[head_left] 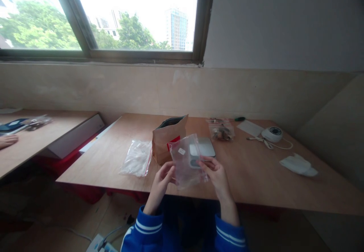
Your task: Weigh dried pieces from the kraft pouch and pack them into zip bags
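Both my hands hold up a clear zip bag [186, 161] with a red seal strip and a small white label, above the near edge of the wooden table [256, 183]. My left hand [162, 180] pinches its left side and my right hand [216, 174] pinches its right side. The bag looks empty. Just behind it stands an open brown paper pouch [167, 138], and a small white digital scale [204, 147] lies partly hidden by the bag.
A stack of clear zip bags [137, 158] lies left of the pouch. A filled bag [221, 130], a white round device with cable [272, 134] and white cloth [297, 164] sit to the right. Another person's hand [7, 141] rests on the left table.
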### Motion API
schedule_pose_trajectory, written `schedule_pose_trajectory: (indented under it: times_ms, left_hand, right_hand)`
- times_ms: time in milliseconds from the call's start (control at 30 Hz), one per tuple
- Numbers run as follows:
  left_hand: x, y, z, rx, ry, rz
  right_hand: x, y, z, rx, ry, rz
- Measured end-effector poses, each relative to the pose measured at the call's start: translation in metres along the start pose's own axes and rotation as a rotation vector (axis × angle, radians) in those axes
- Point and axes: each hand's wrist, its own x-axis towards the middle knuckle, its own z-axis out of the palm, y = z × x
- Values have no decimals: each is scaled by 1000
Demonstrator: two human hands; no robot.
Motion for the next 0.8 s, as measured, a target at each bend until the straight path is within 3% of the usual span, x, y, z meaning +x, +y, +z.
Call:
schedule_pose_trajectory:
  times_ms: [167, 233, 333, 433, 500, 600, 700, 800]
  left_hand:
    - [-8, 15, -13, 118, 147, 112]
    - [-14, 24, -32, 157, 271, 159]
    - [-22, 42, -67, 167, 453, 197]
    - [-18, 56, -101, 108, 573, 195]
    - [-5, 60, -120, 165, 580, 143]
    - [23, 55, -142, 390, 536, 53]
    - [46, 42, -156, 832, 475, 40]
    - [52, 35, -157, 1032, 599, 115]
  right_hand:
    - [0, 5, 3, -121, -149, -32]
    - [11, 6, -9, -188, -89, -149]
    - [53, 4, -41, -386, 173, -378]
    - [115, 4, -73, -855, 251, -591]
    - [153, 4, -87, -963, 272, -609]
    - [190, 7, -94, -1099, 280, -601]
    - [204, 15, -96, -1217, 282, -568]
    - [205, 25, -97, -1302, 339, -531]
